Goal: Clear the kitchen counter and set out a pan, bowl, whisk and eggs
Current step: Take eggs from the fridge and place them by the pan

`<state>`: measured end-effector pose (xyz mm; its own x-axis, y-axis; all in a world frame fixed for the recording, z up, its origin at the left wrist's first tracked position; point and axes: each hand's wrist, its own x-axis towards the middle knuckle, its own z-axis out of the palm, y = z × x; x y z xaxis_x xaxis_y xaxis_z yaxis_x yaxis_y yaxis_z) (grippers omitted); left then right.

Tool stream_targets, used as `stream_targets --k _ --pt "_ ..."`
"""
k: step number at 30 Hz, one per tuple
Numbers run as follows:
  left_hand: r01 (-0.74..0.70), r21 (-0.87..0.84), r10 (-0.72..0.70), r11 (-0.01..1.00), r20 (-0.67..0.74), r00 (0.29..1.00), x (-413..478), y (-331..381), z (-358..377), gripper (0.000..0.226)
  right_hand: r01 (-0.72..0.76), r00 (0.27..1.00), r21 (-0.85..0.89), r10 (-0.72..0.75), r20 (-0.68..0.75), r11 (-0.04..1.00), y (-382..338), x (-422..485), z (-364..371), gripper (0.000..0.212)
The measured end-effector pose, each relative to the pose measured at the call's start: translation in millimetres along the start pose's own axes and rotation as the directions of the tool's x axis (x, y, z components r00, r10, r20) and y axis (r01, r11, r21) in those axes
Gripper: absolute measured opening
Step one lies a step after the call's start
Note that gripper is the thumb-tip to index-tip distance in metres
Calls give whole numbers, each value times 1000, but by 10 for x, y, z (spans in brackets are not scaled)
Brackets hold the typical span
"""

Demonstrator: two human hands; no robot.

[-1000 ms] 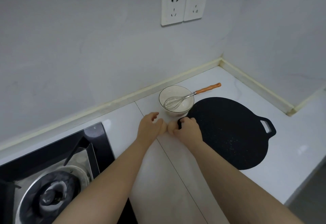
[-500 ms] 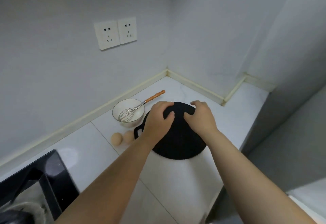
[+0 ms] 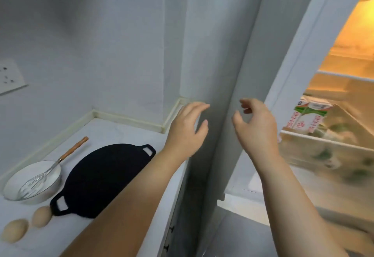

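A: So, where's everything relative to the hands?
B: Pan (image 3: 105,175), bowl (image 3: 32,170) with whisk (image 3: 56,162) in it and two eggs (image 3: 41,216) all sit on the counter (image 3: 125,133), down-left. Left hand (image 3: 186,129) is nearer them; right hand (image 3: 257,129) is nearer the open fridge (image 3: 344,86).
A: Holding anything?
B: No. Both empty, fingers loosely spread, either side of the grey panel (image 3: 222,64). Next reach looks rightward, so right hand's job.

On my left, the pan (image 3: 105,175) is matte black, the bowl (image 3: 51,187) white, the whisk (image 3: 73,148) silver with an orange-brown handle, and the eggs (image 3: 41,216) pale tan, all on a white, faintly veined table (image 3: 113,133). On my right, the carton (image 3: 307,119) is white with green and red print.
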<state>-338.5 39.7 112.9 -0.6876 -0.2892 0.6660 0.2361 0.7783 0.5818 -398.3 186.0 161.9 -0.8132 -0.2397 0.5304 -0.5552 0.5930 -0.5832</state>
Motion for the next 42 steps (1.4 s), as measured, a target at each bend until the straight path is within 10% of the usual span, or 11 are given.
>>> stream_targets --k 8,21,33,42 --pt "-328 -211 331 921 -20 943 250 1001 966 34 -167 959 -167 120 -257 972 621 -67 -1138 30" --pt "-327 -617 454 715 55 889 531 2191 2250 35 -459 789 -286 238 -566 841 1122 -117 -2333 41" --pt "-47 -834 509 550 289 811 723 3095 2947 25 -713 586 -379 203 -785 590 1349 -227 -2782 28" --pt "337 -873 710 352 483 512 829 3617 3042 40 -875 407 -242 366 -837 420 1376 -376 -2985 26"
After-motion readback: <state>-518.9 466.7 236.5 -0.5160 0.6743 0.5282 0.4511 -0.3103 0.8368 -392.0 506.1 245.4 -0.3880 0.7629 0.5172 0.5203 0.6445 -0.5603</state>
